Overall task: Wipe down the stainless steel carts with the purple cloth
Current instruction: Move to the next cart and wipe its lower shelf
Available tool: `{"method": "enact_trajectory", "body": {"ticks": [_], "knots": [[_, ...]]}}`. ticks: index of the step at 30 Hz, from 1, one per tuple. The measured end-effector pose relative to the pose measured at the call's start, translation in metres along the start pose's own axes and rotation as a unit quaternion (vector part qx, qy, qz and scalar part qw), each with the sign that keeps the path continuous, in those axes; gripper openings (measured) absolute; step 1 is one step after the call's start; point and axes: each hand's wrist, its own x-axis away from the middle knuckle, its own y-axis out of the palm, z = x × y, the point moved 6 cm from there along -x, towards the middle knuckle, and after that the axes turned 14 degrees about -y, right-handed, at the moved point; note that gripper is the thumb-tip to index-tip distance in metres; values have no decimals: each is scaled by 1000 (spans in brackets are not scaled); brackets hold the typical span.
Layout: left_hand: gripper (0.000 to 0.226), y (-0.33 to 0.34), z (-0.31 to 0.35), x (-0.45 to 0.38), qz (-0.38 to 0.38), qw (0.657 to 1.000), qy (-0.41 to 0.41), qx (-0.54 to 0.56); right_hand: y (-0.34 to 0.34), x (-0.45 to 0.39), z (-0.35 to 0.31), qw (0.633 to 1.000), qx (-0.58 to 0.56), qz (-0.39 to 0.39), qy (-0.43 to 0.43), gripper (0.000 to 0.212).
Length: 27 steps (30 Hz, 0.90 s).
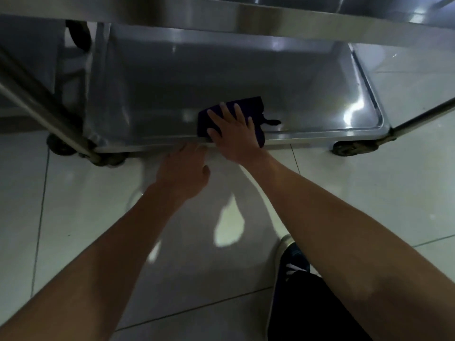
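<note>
Purple cloth (256, 112), dark and folded, sits at centre frame on the bottom shelf of the stainless steel cart (246, 80), right up against the shelf's near rim. I've got my right hand (232, 132) flat on top of it, fingers spread and straight, pressing rather than clutching, so nothing is clenched there. My left hand (183, 168), just below and left of the cloth, reaches to the near rim; its fingertips run under the edge and blur, so whether it hooks the rim or only touches it I cannot tell.

Progress, as I read it: I'm working the lowest shelf, at its front edge. The shelf's right-hand corner, at mid-right of the frame, gleams with bright reflections, but that alone doesn't prove it's wiped. The dim back and left stretch of the shelf looks the same to me, wiped or not. An upper shelf's edge (221, 16) crosses the top of the frame; its state I can't judge. The black caster wheels (344, 147), the slanted tubular steel legs (44, 102) at left, and any further carts I'd count as unchecked.
</note>
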Motion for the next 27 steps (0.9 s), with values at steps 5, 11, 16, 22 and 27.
{"method": "enact_trajectory", "body": {"ticks": [5,11,16,22,27], "knots": [[49,13,31,-22,32,999,6,40,17,-2,41,999,-1,35,-22,49],[46,20,84,-43,55,996,37,61,7,32,134,994,-11,100,47,57],[47,32,159,-59,48,995,84,24,-4,63,206,989,-23,118,81,54],[49,43,238,-71,59,988,144,-6,-21,93,276,984,-16,126,125,52],[51,49,299,-81,68,981,179,-11,-36,121,337,973,-22,148,176,52]]}}
